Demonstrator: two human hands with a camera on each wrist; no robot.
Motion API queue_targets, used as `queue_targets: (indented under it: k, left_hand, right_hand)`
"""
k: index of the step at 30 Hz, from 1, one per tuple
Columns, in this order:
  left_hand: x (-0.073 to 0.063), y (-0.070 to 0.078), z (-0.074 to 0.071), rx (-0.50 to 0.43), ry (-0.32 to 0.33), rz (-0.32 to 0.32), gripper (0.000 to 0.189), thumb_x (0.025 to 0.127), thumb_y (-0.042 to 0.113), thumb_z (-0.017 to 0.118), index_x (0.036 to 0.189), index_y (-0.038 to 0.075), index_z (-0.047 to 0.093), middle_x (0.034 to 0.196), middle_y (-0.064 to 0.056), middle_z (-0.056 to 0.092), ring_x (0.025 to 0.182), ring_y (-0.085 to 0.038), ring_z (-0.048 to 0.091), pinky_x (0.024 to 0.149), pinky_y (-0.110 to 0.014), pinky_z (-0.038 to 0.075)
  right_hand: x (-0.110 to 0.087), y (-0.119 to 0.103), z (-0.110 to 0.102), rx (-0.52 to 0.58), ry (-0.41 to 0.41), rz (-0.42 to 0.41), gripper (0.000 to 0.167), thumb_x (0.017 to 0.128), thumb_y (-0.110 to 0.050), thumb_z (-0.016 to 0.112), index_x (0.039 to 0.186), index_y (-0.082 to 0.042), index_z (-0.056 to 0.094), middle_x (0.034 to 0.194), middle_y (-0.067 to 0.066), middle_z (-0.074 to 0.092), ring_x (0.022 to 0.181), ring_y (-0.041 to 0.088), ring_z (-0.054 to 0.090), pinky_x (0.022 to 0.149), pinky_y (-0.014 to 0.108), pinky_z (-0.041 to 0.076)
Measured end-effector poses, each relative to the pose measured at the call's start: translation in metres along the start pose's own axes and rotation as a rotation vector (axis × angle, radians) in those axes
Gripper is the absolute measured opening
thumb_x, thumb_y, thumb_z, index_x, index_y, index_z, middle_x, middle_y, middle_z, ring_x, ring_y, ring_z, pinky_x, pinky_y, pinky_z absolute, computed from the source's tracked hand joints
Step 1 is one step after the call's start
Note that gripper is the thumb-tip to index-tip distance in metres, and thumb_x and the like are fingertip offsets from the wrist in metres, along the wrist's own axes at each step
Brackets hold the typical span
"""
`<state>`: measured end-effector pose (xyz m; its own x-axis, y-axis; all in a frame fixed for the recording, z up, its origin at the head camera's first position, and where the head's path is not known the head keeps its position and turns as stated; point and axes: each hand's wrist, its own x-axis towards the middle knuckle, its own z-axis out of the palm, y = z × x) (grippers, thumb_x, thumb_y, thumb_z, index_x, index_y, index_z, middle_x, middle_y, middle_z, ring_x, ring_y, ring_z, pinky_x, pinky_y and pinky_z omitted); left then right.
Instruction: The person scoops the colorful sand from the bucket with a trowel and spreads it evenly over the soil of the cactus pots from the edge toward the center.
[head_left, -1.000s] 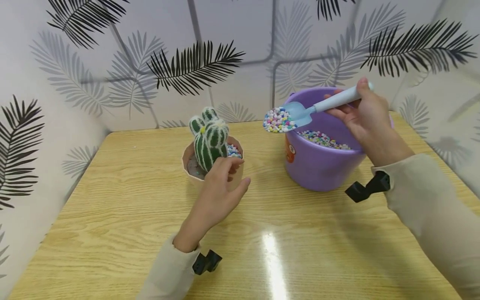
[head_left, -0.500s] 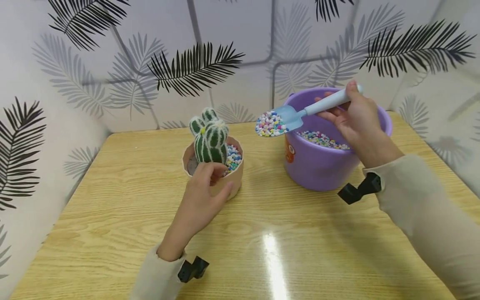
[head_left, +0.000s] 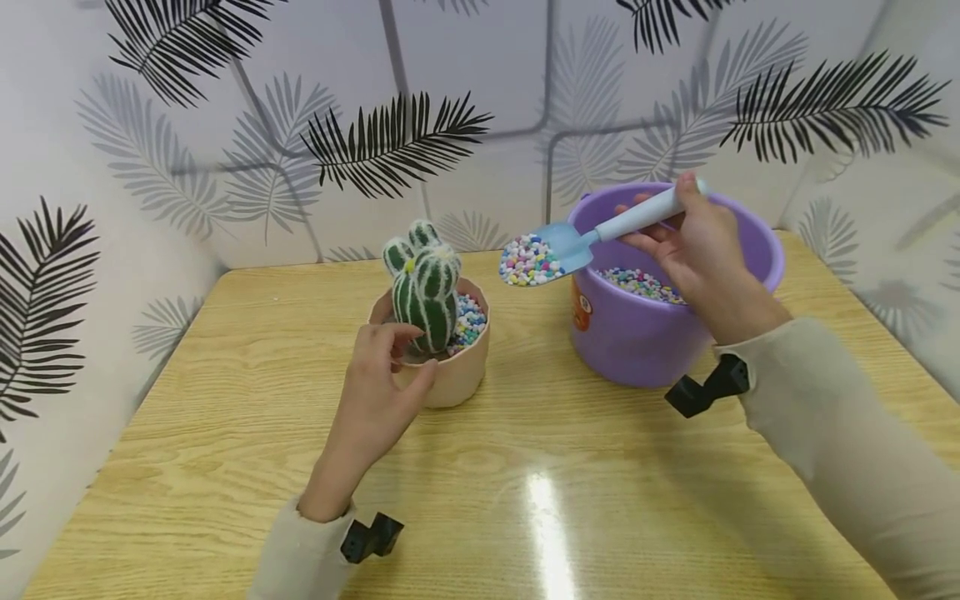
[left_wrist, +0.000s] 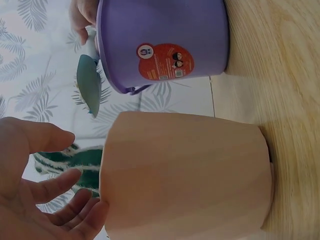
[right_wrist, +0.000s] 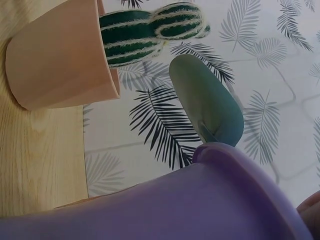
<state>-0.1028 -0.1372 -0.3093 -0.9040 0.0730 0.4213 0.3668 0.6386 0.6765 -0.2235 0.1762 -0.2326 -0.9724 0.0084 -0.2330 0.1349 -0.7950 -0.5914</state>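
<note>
My right hand (head_left: 705, 258) grips the pale handle of a light blue trowel (head_left: 572, 243), thumb on top. Colourful pebbles (head_left: 528, 262) fill its blade, which juts out past the left rim of a purple bucket (head_left: 630, 346). To the left stands a peach flowerpot (head_left: 463, 379) holding a green, white-striped cactus (head_left: 426, 304). Pebbles (head_left: 469, 321) lie at the cactus's right side, while greyish fill shows on the left. My left hand (head_left: 375, 396) is at the pot's near-left rim, its fingers loosely bent and thumb apart, holding nothing. In the left wrist view its fingertips (left_wrist: 95, 215) overlap the rim.
More pebbles (head_left: 641, 283) lie inside the bucket. Both containers stand on a wooden table (head_left: 487, 500), whose back edge meets a leaf-patterned wall (head_left: 510, 183). A gap of bare wood separates pot and bucket.
My right hand has carried the loaded trowel leftward, toward the pot. My left hand has drawn back left from the pot's front right, uncovering the pebbles inside.
</note>
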Motion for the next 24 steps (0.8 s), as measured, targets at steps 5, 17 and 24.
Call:
queue_targets:
  k: [5,17,24]
  left_hand:
    - [0.002,-0.007,-0.001,0.014,0.047,-0.026,0.035,0.085,0.005,0.066,0.115,-0.006,0.052,0.107,-0.024,0.044,0.093,-0.033,0.05,0.08,-0.043,0.049]
    - [0.009,-0.029,-0.007,0.017,0.015,-0.108,0.062,0.082,0.013,0.072,0.13,-0.007,0.038,0.123,-0.028,0.033,0.116,-0.041,0.038,0.089,-0.05,0.042]
    - [0.017,-0.048,-0.014,-0.058,-0.133,-0.14,0.079,0.084,0.022,0.071,0.144,-0.002,0.025,0.144,-0.025,0.024,0.129,-0.04,0.031,0.1,-0.053,0.038]
  right_hand:
    - [-0.003,0.003,0.003,-0.024,-0.006,-0.007,0.019,0.095,-0.03,0.05,0.104,-0.014,0.045,0.113,0.016,0.045,0.127,0.038,0.046,0.101,0.054,0.034]
    - [-0.009,0.011,0.011,-0.058,-0.022,-0.003,0.018,0.097,-0.03,0.046,0.109,-0.017,0.048,0.115,0.017,0.043,0.131,0.038,0.043,0.103,0.053,0.035]
    - [-0.011,0.015,0.014,-0.089,-0.038,-0.011,0.021,0.098,-0.03,0.045,0.11,-0.013,0.046,0.113,0.019,0.047,0.132,0.038,0.041,0.103,0.052,0.034]
